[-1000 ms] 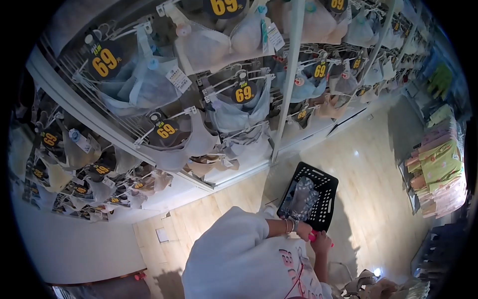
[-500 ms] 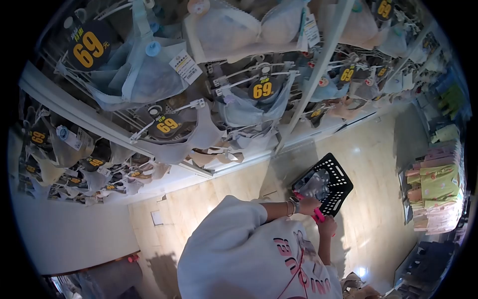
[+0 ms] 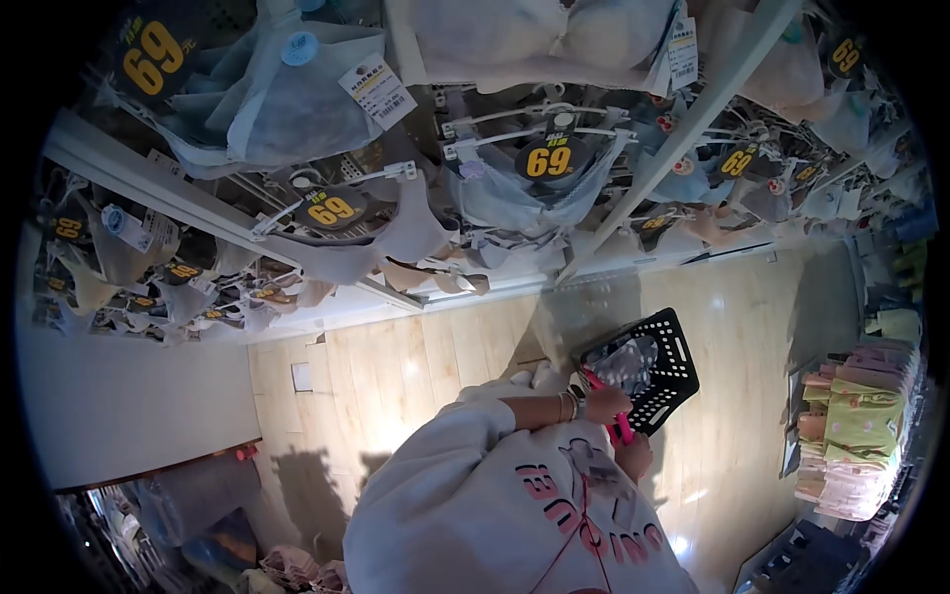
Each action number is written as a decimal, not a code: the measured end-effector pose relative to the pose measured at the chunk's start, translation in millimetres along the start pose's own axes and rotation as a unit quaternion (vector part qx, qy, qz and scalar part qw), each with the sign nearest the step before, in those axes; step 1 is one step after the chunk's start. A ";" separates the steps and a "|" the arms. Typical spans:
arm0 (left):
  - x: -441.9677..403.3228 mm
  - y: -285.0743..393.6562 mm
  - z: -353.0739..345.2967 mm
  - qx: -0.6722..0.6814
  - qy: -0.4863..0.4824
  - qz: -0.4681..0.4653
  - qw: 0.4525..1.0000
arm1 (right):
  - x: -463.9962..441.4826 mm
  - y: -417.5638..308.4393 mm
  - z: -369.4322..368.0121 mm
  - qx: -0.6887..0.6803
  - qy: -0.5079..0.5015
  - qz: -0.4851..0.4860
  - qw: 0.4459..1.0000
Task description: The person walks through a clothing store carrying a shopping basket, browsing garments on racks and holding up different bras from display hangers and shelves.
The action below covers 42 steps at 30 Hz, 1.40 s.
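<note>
A black perforated shopping basket [image 3: 665, 361] hangs in front of my body, over the wooden floor. A grey cloth item with white dots [image 3: 628, 364] lies in it. My left hand [image 3: 604, 404], with a watch and bracelets at the wrist, is closed around the pink handle [image 3: 621, 430]. Close beside it, lower in the view, my right hand [image 3: 635, 455] is also closed on this handle. My fingers hide part of the handle.
Bras [image 3: 297, 104] hang on wall racks with "69" price signs [image 3: 549, 161] across the top and left. A white post [image 3: 683, 124] divides the racks. Pink and green garments [image 3: 861, 421] hang at the right. A pale wall panel [image 3: 139, 426] stands at the left.
My view has shifted, so the racks sit higher in the picture. The basket appears slightly turned, with both hands still on its handle.
</note>
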<state>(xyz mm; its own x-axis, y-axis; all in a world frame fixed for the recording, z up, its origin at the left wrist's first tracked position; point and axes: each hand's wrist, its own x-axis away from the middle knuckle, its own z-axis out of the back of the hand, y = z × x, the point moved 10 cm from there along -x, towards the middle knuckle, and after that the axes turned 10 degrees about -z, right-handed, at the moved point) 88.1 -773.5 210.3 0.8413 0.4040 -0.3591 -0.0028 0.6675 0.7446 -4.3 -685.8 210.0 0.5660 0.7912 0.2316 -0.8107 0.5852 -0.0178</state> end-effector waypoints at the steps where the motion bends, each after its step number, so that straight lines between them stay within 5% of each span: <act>1: -1.8 -3.0 -1.4 0.014 -0.037 0.022 0.999 | -1.5 1.8 -4.0 -0.002 -0.015 0.000 1.000; 2: -2.3 -7.3 0.2 0.027 -0.074 0.044 0.996 | -4.6 2.0 -7.1 -0.006 -0.030 0.001 1.000; 5: -2.4 1.4 73.1 0.078 0.017 0.057 0.995 | -15.6 -2.0 -14.3 -0.108 -0.153 0.041 0.981; 7: 23.1 -33.6 139.7 0.239 0.188 0.213 0.928 | -29.7 -14.5 -13.4 -0.185 -0.234 0.135 0.945; 9: 79.8 -68.4 217.1 0.437 0.424 0.167 0.775 | -49.1 -36.8 -12.1 -0.252 -0.307 0.255 0.882; 10: 111.3 -51.5 276.4 0.304 0.504 0.157 0.793 | -71.5 -41.0 2.6 -0.286 -0.262 0.207 0.898; 11: 156.0 -66.1 305.9 0.215 0.597 0.156 0.757 | -80.1 -78.1 49.6 -0.248 -0.140 0.332 0.899; 12: 190.1 -90.3 319.9 0.385 0.712 0.099 0.579 | -93.1 -113.7 81.2 -0.294 -0.149 0.343 0.880; 14: 206.8 -83.4 346.6 0.535 0.741 0.074 0.400 | -127.6 -169.8 89.9 -0.340 -0.213 0.285 0.870; 15: 213.3 -89.2 352.6 0.510 0.759 0.079 0.398 | -136.5 -202.7 98.7 -0.382 -0.184 0.336 0.841; 18: 227.0 -105.7 350.4 0.500 0.780 0.093 0.366 | -141.5 -301.7 102.8 -0.497 -0.401 0.252 0.727; 20: 211.1 -114.6 340.6 0.581 0.750 0.096 0.300 | -139.0 -348.2 96.1 -0.608 -0.548 0.152 0.554; 24: 201.2 -124.6 355.6 0.517 0.728 0.082 0.442 | -162.2 -397.8 76.4 -0.656 -0.555 0.085 0.503; 25: 202.9 -136.7 346.8 0.570 0.707 0.066 0.412 | -165.4 -403.7 69.1 -0.665 -0.554 0.079 0.495; 28: 199.8 -136.8 340.2 0.525 0.701 0.016 0.482 | -164.9 -413.1 39.1 -0.685 -0.583 0.022 0.437; 33: 194.8 -105.2 303.2 0.565 0.704 0.037 0.429 | -137.0 -415.4 36.7 -0.711 -0.630 0.035 0.311; 38: 204.6 -88.1 293.7 0.496 0.721 0.058 0.480 | -129.3 -409.8 -11.1 -0.687 -0.692 -0.010 0.221; 42: 210.9 -74.2 292.9 0.441 0.743 0.077 0.497 | -113.8 -385.3 15.3 -0.728 -0.624 -0.015 0.283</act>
<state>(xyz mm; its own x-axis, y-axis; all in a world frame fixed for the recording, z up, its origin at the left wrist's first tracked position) 424.0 -921.0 244.1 -0.4628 0.8611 0.2105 0.7846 0.2873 0.5494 241.3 -1004.0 205.4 -0.6617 0.6346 0.3993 0.6269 0.7604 -0.1696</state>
